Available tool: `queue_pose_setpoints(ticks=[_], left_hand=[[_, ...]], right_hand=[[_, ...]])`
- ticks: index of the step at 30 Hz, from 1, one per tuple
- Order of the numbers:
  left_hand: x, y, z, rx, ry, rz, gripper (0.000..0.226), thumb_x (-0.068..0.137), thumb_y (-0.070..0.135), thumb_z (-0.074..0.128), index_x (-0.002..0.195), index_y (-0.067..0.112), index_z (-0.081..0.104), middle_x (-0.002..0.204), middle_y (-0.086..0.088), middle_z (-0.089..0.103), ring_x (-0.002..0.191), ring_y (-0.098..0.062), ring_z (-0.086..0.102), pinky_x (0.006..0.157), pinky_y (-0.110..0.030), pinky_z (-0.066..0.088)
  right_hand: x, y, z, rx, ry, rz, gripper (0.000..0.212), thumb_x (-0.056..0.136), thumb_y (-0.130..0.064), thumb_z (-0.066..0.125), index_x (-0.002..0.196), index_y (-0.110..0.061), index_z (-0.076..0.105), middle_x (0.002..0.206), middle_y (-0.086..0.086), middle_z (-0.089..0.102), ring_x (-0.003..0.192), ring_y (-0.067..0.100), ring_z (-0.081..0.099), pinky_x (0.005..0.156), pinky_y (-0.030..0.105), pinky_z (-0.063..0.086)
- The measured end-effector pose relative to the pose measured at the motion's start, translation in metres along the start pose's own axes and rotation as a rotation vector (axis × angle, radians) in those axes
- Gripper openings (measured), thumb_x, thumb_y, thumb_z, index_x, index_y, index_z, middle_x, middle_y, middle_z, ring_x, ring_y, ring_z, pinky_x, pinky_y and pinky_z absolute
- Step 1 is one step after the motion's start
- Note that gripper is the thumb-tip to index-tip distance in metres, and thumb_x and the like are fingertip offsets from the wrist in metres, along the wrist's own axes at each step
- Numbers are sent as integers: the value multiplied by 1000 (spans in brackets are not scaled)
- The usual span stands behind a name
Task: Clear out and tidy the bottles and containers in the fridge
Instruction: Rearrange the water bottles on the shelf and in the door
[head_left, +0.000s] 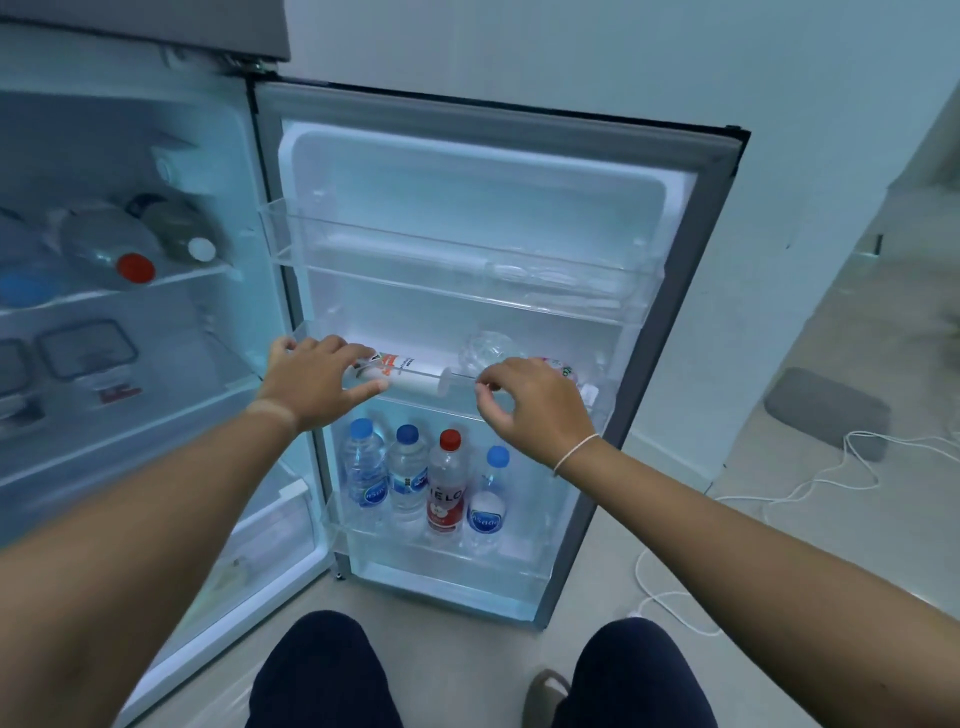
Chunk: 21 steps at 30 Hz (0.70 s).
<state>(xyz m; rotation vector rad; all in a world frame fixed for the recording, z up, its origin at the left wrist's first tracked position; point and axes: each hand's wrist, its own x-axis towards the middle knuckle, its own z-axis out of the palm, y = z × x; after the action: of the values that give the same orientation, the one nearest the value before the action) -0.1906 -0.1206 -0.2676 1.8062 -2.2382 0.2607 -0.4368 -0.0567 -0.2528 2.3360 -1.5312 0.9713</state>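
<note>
The fridge door (696, 322) stands open with clear shelves. On the middle door shelf (415, 400) a white bottle with an orange label (410, 371) lies on its side; my left hand (317, 382) is wrapped around its left end. My right hand (530, 405) curls over a pink-labelled bottle (563, 370) lying at the shelf's right, beside a clear bottle (488, 351). The bottom door shelf holds several upright bottles: blue-capped water bottles (366, 467) and a red-capped one (445, 483). Whether the right fingers grip anything is unclear.
Inside the fridge at left, bottles with a red cap (136, 267) and a white cap (201, 249) lie on a glass shelf, with lidded containers (85, 348) below. A grey cushion (826, 410) and white cables (779, 493) lie on the floor at right. My knees are below.
</note>
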Motion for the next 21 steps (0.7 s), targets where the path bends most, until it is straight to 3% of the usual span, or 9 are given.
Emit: queue_pose_setpoints(ticks=[2,3,5,7,9,12,14,17,21], left_hand=[[1,0,-1,0,-9,-1,56,83,67,40,128,36,52,131,2,58,117,-23,54,101,-41,26],[1,0,-1,6,-15,1,57,83,67,39,128,36,51,131,2,58,118,-23,54,101,-42,26],[1,0,-2,15,-20,2,57,83,68,38,128,35,51,132,3,58,118,-23,54,101,-42,26],[1,0,-1,16,-27,4,58,83,68,37,129,35,51,132,2,57,118,-23,54,101,-42,25],[1,0,-1,16,-26,6,59,83,69,37,129,34,50,132,2,57,119,-23,53,102,-42,25],[1,-1,0,14,-23,5,59,83,68,37,130,34,50,132,3,57,119,-23,53,103,-42,25],[1,-1,0,9,-24,4,59,83,68,37,130,34,50,132,3,57,119,-23,53,103,-42,24],[1,-2,-1,8,-25,5,59,83,68,36,130,34,50,133,3,57,120,-22,52,104,-42,24],[1,-2,0,14,-28,2,59,83,68,37,129,34,50,133,3,57,120,-23,52,103,-42,24]], right_hand=[[9,4,-2,-68,124,3,34,79,-31,44,83,-14,73,78,4,71,76,28,64,59,31,50],[16,7,-4,-81,106,52,32,80,-29,46,90,-13,72,86,7,71,84,31,64,67,34,51],[26,16,-7,-133,-87,277,38,83,-28,51,116,-14,62,115,11,63,111,35,53,90,38,45],[30,24,-13,-163,-327,565,52,82,-33,53,130,-15,48,128,13,53,122,35,45,99,38,38],[32,26,-18,-137,-450,732,59,79,-38,53,131,-14,42,120,14,57,119,35,48,96,35,40],[43,24,-22,-180,-586,728,54,77,-33,55,126,-14,42,92,6,59,103,31,55,95,32,39],[48,23,-23,-210,-634,715,42,74,-31,59,111,-16,48,75,1,53,89,29,53,97,34,36],[45,27,-18,-136,-580,724,31,72,-42,61,91,-19,54,81,2,61,86,27,55,100,38,32],[29,29,-15,42,-326,712,42,70,-44,63,104,-19,60,93,3,62,88,25,54,89,33,42]])
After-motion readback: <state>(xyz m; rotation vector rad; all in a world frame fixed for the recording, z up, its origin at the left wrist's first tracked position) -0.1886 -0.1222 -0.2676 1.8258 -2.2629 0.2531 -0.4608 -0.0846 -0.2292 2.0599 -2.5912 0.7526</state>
